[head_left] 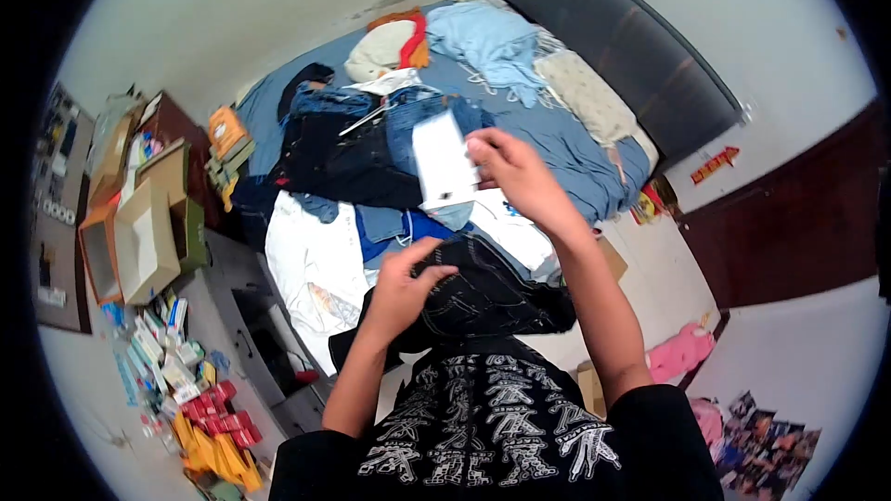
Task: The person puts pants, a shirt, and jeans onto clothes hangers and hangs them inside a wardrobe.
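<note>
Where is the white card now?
In the head view, just above centre, the white card is in the right hand, in front of the blue jeans on the bed.

Right hand (513, 172): fingertips (475, 144) in a pinch, pointing left, well forward of the left fingertips (434, 243). Right forearm (601, 306) bare, trailing back and right from its own tips. Left hand (397, 289): thumb (438, 273) and index finger (418, 250) spread, gap facing right. Left forearm (357, 376) bare, running back and left from its tips. Right arm reaches farther out.
</note>
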`<act>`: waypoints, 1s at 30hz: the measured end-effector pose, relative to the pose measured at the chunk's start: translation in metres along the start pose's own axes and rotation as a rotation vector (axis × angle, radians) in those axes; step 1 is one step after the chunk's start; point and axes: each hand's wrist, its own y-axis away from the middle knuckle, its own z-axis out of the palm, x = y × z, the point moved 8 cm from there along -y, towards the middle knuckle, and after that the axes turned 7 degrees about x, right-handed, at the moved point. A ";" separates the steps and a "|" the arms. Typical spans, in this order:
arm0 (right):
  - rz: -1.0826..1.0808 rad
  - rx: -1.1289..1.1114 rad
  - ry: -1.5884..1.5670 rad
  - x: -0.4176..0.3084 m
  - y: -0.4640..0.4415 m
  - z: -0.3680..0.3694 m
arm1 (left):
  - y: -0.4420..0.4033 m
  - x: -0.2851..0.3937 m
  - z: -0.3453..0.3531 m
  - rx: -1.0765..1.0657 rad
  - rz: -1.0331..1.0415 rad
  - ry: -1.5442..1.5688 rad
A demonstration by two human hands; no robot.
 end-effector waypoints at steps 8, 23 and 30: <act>0.185 -0.011 -0.020 0.058 0.177 -0.111 | 0.002 0.023 -0.020 0.303 0.004 0.087; -0.068 0.548 0.110 0.093 0.340 -0.324 | 0.015 0.069 0.128 0.396 0.300 -0.032; 0.128 0.054 -0.024 0.166 0.329 -0.373 | 0.029 0.078 0.198 0.592 0.152 -0.079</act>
